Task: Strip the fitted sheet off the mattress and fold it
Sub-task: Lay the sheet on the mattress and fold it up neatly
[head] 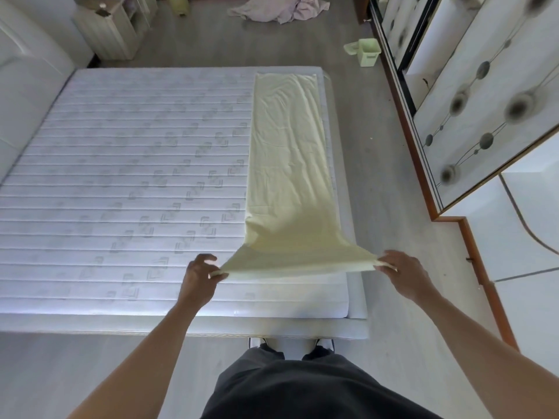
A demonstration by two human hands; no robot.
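My left hand (201,272) and right hand (399,267) each pinch one near corner of one folded yellow sheet (287,164) on one bare mattress (121,164).

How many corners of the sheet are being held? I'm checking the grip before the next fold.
2: left hand pinches the sheet's near-left corner, right hand the near-right.

fitted sheet (287,164): pale yellow cloth, matt, lightly creased
mattress (121,176): white quilted fabric, ribbed
floor (378,146): grey, smooth, matt
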